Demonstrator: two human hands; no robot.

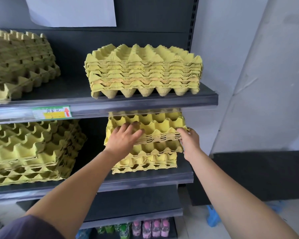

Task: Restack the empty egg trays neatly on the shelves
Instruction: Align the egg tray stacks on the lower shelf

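Yellow-green pulp egg trays stand in four stacks on two dark shelves. On the lower shelf (pixel 145 178), the right stack (pixel 155 128) is uneven, its upper trays skewed over the lower ones. My left hand (pixel 123 137) lies flat with spread fingers on the front left of its top trays. My right hand (pixel 190 140) holds the right front corner of those trays, thumb on top. A tidy stack (pixel 143 71) sits on the upper shelf (pixel 162 100) at right. Two looser stacks stand at upper left (pixel 21 61) and lower left (pixel 33 150).
A price label (pixel 52 112) with a red arrow is clipped to the upper shelf edge. A white paper sheet (pixel 71 11) hangs on the back panel. Bottles (pixel 145 227) stand on the lowest shelf. A grey wall (pixel 266 75) stands at right; something blue (pixel 212 216) lies on the floor.
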